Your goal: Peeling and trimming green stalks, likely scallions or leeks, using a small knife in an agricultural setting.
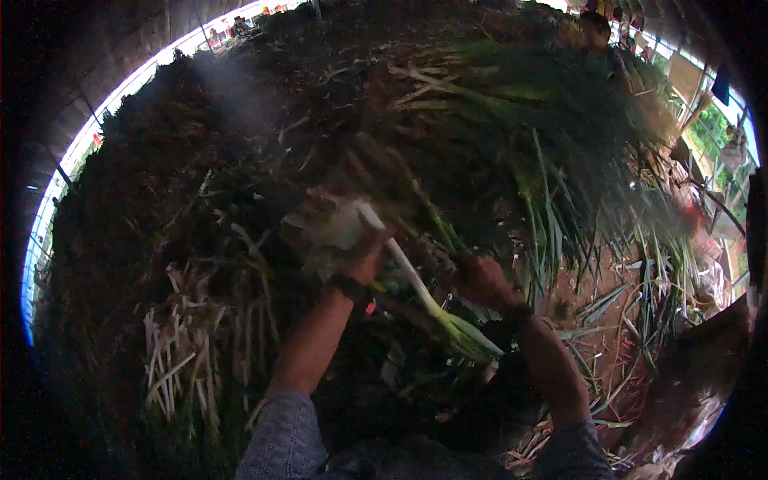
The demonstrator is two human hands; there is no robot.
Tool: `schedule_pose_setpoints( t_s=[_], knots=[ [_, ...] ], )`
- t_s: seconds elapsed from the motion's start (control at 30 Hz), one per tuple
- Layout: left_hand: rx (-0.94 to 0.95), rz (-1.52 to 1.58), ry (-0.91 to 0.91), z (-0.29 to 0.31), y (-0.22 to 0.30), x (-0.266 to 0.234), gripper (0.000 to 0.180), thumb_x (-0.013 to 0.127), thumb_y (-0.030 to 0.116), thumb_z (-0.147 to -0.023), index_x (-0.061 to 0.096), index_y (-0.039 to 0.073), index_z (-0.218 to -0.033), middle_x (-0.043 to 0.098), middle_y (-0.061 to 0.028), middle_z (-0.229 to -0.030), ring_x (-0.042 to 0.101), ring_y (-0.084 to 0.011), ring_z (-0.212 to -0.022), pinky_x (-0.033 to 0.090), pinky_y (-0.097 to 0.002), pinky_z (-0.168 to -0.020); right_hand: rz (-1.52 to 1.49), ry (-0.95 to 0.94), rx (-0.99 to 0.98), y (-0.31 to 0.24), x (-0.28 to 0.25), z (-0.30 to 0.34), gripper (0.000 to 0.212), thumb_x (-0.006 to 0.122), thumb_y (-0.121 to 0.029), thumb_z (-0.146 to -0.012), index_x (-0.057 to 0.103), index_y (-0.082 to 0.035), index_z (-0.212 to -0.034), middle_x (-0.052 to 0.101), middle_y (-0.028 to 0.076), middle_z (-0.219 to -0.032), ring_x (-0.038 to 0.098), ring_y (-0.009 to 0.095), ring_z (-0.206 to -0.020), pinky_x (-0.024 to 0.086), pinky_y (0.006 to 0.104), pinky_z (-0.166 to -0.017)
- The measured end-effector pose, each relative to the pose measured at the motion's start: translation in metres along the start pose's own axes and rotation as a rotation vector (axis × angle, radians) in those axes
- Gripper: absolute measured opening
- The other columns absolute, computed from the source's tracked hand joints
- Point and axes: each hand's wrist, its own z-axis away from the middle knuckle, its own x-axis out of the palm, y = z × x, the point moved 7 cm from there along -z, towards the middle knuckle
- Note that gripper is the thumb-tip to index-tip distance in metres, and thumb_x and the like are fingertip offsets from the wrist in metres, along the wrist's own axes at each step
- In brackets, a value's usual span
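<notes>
A long green onion (412, 276) lies slantwise in front of me, its white root end up and left, its green leaves down and right. My left hand (368, 254) is closed round the white stalk near the root end; pale, papery skins (332, 224) are beside it. To the right of the stalk, my right hand (482, 282) is closed, its fingers dark and blurred. A green strip of leaf (442, 222) runs down toward that hand, but I cannot make out whether it is gripped.
White-stemmed onions (182, 364) lie in a bunch at the lower left. A large heap of green onion leaves (504, 88) spreads across the far side and right. Loose leaves lie on brown ground (612, 300) at the right. A person (594, 30) is at the far right.
</notes>
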Motion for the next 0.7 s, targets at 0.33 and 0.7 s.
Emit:
schedule_pose_setpoints(
  t_s=[0.33, 0.7],
  knots=[
    [0.042, 0.088, 0.006, 0.037, 0.029, 0.074, 0.030, 0.062, 0.036, -0.094, 0.056, 0.009, -0.082, 0.040, 0.0025, -0.049, 0.040, -0.0101, -0.040, 0.033, -0.0297, -0.038, 0.039, 0.270, -0.361, -0.088, -0.103, -0.003, 0.025, 0.063, -0.029, -0.086, 0.063, -0.008, -0.099, 0.061, 0.018, -0.071, 0.062, 0.039, -0.068, 0.050, 0.0429, -0.062],
    [-0.095, 0.662, -0.217, 0.015, -0.018, 0.076, 0.023, 0.057, 0.031, -0.098, 0.054, 0.011, -0.086, 0.043, -0.0002, -0.057, 0.042, -0.0115, -0.043, 0.033, -0.0305, -0.038, 0.382, 0.030, -0.024, 0.008, -0.147, -0.057, 0.035, 0.069, -0.027, -0.079, 0.061, -0.006, -0.106, 0.067, 0.017, -0.095, 0.066, 0.037, -0.085, 0.052, 0.0470, -0.071]
  ],
)
